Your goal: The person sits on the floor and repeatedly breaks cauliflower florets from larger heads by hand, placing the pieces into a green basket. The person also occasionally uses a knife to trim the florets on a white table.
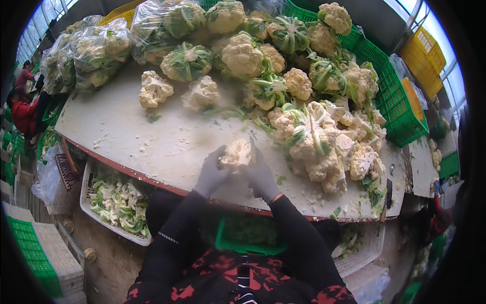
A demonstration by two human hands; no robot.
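Observation:
A cut piece of cauliflower (236,154) is held just above the white tabletop (163,152), near its front edge. My left hand (213,171), in a grey glove, grips the piece from the left. On its other side is my right hand (262,176), also gloved, with its fingers against the piece. A narrow dark blade, seemingly a small knife (252,146), points up from the right hand; its handle is mostly hidden. To the right lies a heap of cut cauliflower (319,140). Two cut pieces, one a cauliflower chunk (155,89), rest farther back.
Whole cauliflowers (243,55) are piled at the back, beside bagged cauliflowers (100,53). A green crate (402,110) borders the right. Below the table stand a white basket (85,190) of trimmings and a green crate (224,243). A knife (387,195) lies at the right edge. People work at both sides.

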